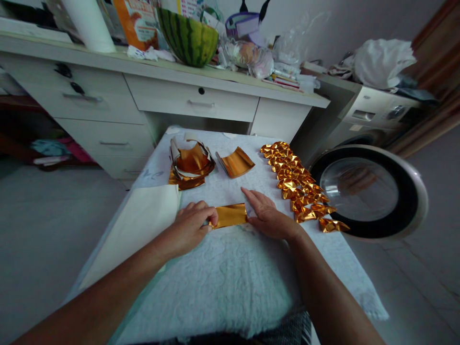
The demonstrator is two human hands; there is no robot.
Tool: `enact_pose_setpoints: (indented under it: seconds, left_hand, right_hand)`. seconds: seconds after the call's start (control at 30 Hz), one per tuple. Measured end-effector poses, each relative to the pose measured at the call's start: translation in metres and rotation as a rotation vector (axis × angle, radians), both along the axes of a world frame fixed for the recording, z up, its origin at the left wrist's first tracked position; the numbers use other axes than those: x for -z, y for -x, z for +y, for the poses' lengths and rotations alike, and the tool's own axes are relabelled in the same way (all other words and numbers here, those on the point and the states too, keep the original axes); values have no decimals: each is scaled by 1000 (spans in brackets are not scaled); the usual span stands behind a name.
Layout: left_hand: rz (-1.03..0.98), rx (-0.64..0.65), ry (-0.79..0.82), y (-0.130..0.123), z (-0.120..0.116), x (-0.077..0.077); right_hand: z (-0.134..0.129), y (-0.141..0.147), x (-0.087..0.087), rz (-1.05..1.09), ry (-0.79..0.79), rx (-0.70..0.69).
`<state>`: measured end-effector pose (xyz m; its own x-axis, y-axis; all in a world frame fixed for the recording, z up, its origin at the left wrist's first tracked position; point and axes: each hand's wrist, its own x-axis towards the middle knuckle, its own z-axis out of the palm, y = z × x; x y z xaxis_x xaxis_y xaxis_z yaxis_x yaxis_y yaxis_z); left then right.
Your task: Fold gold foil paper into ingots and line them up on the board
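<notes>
A strip of gold foil paper [231, 215] lies flat on the cloth-covered table between my hands. My left hand [194, 221] pinches its left end between thumb and curled fingers. At the other end, my right hand [268, 215] rests with fingers stretched out, its thumb touching the foil's edge. Behind them lie a curled stack of gold foil sheets [192, 160] and a single curved gold sheet [236, 163]. To the right stand rows of folded gold foil pieces [287, 175], pointed and boat-like, with one folded piece [332, 225] nearest me.
A pale sheet [143, 220] covers the table's left side. Beyond the table stands a white desk with drawers [201, 103], bearing half a watermelon [189, 38], bags and a white roll [89, 26]. At right, a washing machine's round door [370, 191] hangs open beside the table.
</notes>
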<state>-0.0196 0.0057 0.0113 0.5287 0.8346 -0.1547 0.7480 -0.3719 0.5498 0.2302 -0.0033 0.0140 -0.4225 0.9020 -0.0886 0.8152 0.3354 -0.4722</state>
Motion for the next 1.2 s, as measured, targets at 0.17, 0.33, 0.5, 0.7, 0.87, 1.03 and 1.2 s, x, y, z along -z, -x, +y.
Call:
enact_pose_setpoints:
  seconds: [0.17, 0.33, 0.5, 0.7, 0.87, 1.03, 1.2]
  left_hand:
    - [-13, 13, 12, 2, 0, 0]
    - [-22, 22, -12, 3, 1, 3]
    - [-29, 23, -20, 3, 1, 3]
    - [-20, 18, -7, 2, 1, 1]
    - [-22, 38, -13, 3, 0, 1]
    - [-35, 45, -20, 4, 0, 1]
    - [-55, 4, -20, 4, 1, 2]
  right_hand:
    - [3, -7, 5, 113, -54, 15]
    - [5, -1, 4, 180, -96, 47]
    - [3, 9, 0, 144, -187, 39]
    - [3, 7, 0, 163, -215, 17]
    - [3, 6, 4, 179, -185, 0]
    - [4, 6, 5, 193, -173, 15]
    - [5, 5, 3, 205, -177, 23]
